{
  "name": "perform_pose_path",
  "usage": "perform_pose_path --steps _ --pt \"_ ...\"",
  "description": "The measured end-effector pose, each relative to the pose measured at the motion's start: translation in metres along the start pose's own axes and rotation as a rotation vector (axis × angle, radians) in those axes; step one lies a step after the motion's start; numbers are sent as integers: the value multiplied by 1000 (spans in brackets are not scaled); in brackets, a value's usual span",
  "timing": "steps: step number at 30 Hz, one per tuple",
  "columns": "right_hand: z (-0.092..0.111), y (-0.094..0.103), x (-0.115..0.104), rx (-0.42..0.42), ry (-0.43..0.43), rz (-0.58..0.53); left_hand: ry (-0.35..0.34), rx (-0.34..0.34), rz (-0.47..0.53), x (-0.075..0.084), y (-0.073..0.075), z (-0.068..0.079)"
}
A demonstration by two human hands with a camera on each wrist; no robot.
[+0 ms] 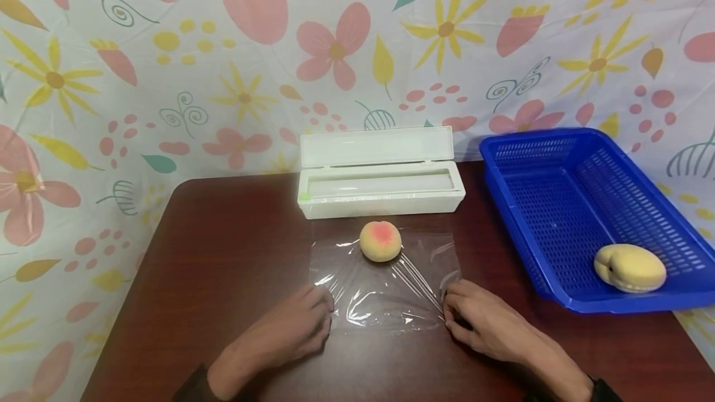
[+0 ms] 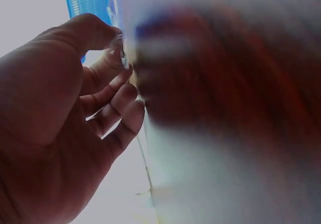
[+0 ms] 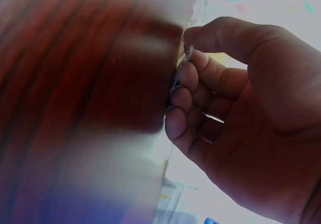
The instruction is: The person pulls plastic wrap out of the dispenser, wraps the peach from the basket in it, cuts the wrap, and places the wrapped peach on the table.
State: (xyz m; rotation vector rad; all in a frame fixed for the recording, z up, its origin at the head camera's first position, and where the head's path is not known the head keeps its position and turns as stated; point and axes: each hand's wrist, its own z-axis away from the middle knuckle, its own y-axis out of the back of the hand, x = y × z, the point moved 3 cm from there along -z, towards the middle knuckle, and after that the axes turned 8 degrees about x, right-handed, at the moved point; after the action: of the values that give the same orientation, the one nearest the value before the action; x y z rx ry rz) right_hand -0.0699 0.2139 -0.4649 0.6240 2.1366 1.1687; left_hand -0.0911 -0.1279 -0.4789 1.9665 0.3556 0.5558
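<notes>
Nearest me, the person's left hand [image 1: 301, 322] and right hand [image 1: 485, 322] are well apart, thumb and fingers of each pinching a near corner of a clear plastic film sheet [image 1: 365, 312] on the brown table [image 1: 223, 247]. On its far half sits a peach [image 1: 381, 242], pink blush up. Just behind stands a lid-up white wrap dispenser box [image 1: 385, 206]; to the right, a blue plastic basket [image 1: 547, 203] holds a creased yellow fruit [image 1: 634, 268].

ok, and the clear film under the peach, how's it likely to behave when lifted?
Probably floppy: the clear film creases between the left hand and right hand. Likely light, since the table shows through it. The rounded peach resting on it may roll if one edge rises first.
</notes>
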Motion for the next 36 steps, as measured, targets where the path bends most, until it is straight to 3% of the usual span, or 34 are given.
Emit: perform_pose_path --steps 9,15,19,24,30,36 --pt "-1 8 3 23 -88 -75 65 -27 167 0 11 -3" --pt "-8 16 8 52 -153 -70 177 -5 244 -3 22 -5" --pt "-14 24 10 127 -104 -63 218 38 223 -8 31 -10" --pt "-26 35 13 211 -64 -107 183 137 161 -17 44 -20" --pt "-40 43 23 278 -91 -149 187 221 113 -28 55 -34" --pt "-54 50 34 363 -153 -110 227 270 57 -39 64 -49"
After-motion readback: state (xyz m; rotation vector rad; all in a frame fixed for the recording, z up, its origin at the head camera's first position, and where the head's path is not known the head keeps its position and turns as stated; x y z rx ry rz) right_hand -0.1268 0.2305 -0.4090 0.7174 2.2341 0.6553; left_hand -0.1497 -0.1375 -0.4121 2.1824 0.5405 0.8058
